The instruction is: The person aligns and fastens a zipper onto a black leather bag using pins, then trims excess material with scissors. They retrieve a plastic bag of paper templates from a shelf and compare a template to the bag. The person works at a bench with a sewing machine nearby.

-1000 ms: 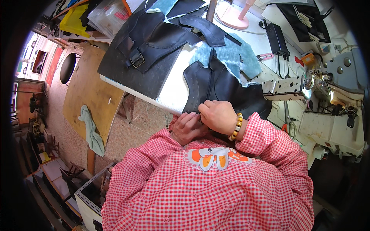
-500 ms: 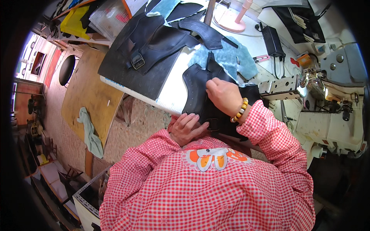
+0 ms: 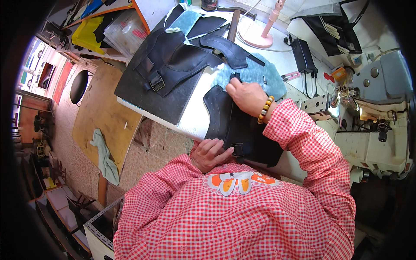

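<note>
A black leather piece (image 3: 218, 113) with a stitched edge lies at the table's near edge in front of me. My right hand (image 3: 248, 99), with a beaded bracelet on its wrist, is closed in a pinch on a narrow black leather strap (image 3: 235, 79) at the far side of that piece. What its fingertips grip is partly hidden. My left hand (image 3: 209, 154) lies with its fingers fairly straight over the near edge of the leather, thumb apart. Close to that thumb is a dark metal buckle (image 3: 238, 150) on the piece.
Another black leather piece with a buckle (image 3: 156, 81) lies on a black mat (image 3: 143, 97). Pale blue fleece (image 3: 273, 78), a pink-handled cutter (image 3: 290, 76) and a black power adapter (image 3: 303, 56) are beyond. A sewing machine (image 3: 368, 147) stands at right, a hammer-like wooden handle (image 3: 232, 26) at the back.
My right hand has moved slightly away from me and left, up to the strap's far end. The left hand stays at the near edge. The whole view has shifted a little.
</note>
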`<action>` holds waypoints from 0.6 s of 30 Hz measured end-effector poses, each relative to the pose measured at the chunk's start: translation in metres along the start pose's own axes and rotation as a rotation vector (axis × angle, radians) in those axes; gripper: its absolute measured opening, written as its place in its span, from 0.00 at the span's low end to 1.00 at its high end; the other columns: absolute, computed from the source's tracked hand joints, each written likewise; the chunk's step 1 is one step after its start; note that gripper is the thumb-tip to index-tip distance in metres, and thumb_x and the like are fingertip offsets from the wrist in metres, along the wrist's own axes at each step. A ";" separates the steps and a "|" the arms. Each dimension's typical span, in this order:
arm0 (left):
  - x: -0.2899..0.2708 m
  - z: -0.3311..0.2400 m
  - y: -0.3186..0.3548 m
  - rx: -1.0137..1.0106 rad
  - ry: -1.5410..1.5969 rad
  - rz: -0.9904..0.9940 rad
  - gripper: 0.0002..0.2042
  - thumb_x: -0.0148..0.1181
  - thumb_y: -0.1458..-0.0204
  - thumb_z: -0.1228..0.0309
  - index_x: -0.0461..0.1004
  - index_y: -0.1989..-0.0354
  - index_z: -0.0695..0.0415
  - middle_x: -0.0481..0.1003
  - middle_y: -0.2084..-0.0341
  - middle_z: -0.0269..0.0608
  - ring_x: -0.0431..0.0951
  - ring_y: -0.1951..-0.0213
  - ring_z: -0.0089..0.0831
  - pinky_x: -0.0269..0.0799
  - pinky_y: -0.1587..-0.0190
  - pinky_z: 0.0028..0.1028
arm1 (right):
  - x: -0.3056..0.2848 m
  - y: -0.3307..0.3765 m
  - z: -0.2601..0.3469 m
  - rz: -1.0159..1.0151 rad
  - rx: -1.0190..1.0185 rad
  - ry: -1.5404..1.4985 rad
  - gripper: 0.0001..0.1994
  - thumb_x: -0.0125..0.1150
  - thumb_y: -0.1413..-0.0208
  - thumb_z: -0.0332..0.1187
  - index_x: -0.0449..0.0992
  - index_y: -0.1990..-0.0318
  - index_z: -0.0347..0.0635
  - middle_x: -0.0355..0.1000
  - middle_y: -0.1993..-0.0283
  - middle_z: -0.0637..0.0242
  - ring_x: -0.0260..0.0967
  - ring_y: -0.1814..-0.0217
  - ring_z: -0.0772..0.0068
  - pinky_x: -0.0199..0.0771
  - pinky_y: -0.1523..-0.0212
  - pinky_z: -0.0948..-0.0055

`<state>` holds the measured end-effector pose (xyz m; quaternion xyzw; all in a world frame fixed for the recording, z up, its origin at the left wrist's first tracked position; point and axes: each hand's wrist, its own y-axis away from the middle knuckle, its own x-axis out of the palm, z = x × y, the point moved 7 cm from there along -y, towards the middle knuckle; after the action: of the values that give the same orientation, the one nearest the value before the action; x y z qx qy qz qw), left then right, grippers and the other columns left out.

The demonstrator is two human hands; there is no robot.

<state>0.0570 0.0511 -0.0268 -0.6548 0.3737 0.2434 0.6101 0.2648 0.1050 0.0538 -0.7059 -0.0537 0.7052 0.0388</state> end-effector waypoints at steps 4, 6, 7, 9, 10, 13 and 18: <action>-0.003 0.000 -0.004 0.038 -0.046 0.007 0.20 0.56 0.44 0.70 0.73 0.41 0.43 0.65 0.48 0.42 0.65 0.43 0.37 0.66 0.42 0.34 | 0.003 0.000 -0.016 -0.107 0.146 -0.081 0.03 0.50 0.42 0.29 0.67 0.62 0.43 0.68 0.65 0.55 0.74 0.74 0.51 0.75 0.76 0.57; -0.007 0.001 -0.010 0.028 -0.011 0.030 0.19 0.55 0.43 0.70 0.73 0.42 0.43 0.66 0.48 0.42 0.65 0.44 0.36 0.66 0.42 0.34 | 0.005 0.001 -0.023 -0.151 0.222 -0.128 0.03 0.50 0.42 0.30 0.66 0.61 0.43 0.69 0.65 0.55 0.74 0.74 0.50 0.74 0.76 0.55; -0.012 0.002 -0.015 0.034 -0.002 0.029 0.19 0.55 0.43 0.70 0.74 0.42 0.43 0.66 0.49 0.42 0.66 0.44 0.36 0.66 0.43 0.34 | 0.005 0.001 -0.028 -0.174 0.265 -0.154 0.03 0.50 0.41 0.30 0.66 0.61 0.44 0.69 0.66 0.55 0.74 0.74 0.49 0.74 0.76 0.54; -0.023 0.005 -0.027 0.051 0.041 0.067 0.18 0.57 0.46 0.67 0.76 0.45 0.46 0.70 0.54 0.42 0.72 0.50 0.36 0.71 0.48 0.34 | 0.002 0.003 -0.030 -0.238 0.280 -0.201 0.04 0.51 0.40 0.32 0.66 0.61 0.45 0.72 0.70 0.56 0.73 0.74 0.49 0.72 0.76 0.54; -0.027 0.008 -0.036 0.028 0.112 0.095 0.18 0.59 0.48 0.66 0.76 0.47 0.49 0.71 0.57 0.42 0.73 0.53 0.37 0.72 0.51 0.34 | 0.000 0.005 -0.031 -0.242 0.285 -0.207 0.04 0.51 0.40 0.32 0.66 0.61 0.45 0.72 0.71 0.57 0.73 0.74 0.50 0.72 0.76 0.54; -0.023 0.035 -0.064 -0.247 0.392 0.352 0.18 0.66 0.52 0.66 0.76 0.52 0.57 0.74 0.62 0.46 0.76 0.58 0.41 0.72 0.56 0.35 | -0.008 0.011 -0.031 -0.282 0.276 -0.218 0.04 0.53 0.40 0.33 0.67 0.63 0.46 0.73 0.72 0.59 0.73 0.75 0.51 0.71 0.78 0.56; -0.004 0.120 -0.132 -0.776 0.543 -0.142 0.21 0.66 0.54 0.72 0.72 0.50 0.61 0.75 0.61 0.48 0.74 0.54 0.47 0.70 0.50 0.37 | -0.018 0.017 -0.031 -0.297 0.303 -0.302 0.05 0.55 0.41 0.34 0.68 0.65 0.47 0.73 0.73 0.58 0.73 0.74 0.49 0.71 0.77 0.54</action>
<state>0.1749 0.1669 0.0412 -0.8981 0.3554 0.1429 0.2160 0.2966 0.0863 0.0695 -0.5631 -0.0559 0.7891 0.2388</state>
